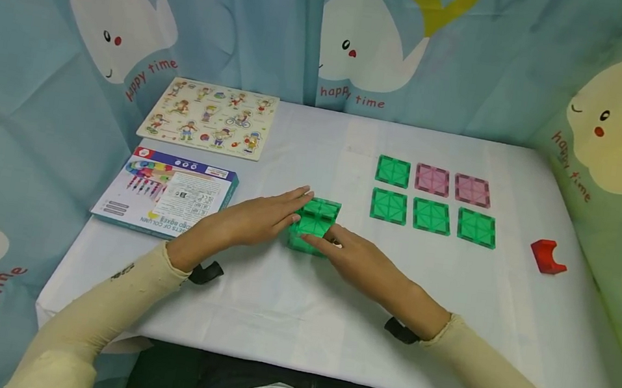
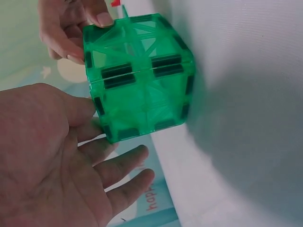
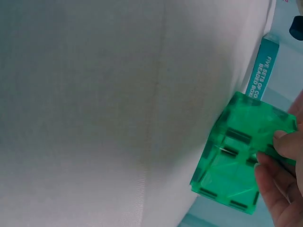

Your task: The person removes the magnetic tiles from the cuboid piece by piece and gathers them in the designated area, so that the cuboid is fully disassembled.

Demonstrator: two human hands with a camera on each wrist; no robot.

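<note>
Translucent green magnetic tiles, joined into a small box shape (image 1: 315, 215), stand on the white table between the two hands. In the left wrist view, two square faces of the green tile box (image 2: 142, 97) meet along a dark-magnet seam. The left hand (image 1: 256, 218) reaches in from the left with fingers extended, and its fingertips lie along the box's left side. From the right, the right hand (image 1: 363, 263) pinches a tile at the near upper edge. Its thumb (image 3: 286, 143) rests over the green face in the right wrist view, with other fingers at the opening.
Loose green tiles (image 1: 431, 216) and two pink tiles (image 1: 472, 190) lie in two rows right of centre. A red notched block (image 1: 548, 258) sits far right. At left are a picture puzzle board (image 1: 211, 118) and a flat beaded-toy box (image 1: 131, 193). A whale-print curtain (image 1: 285, 33) surrounds the table.
</note>
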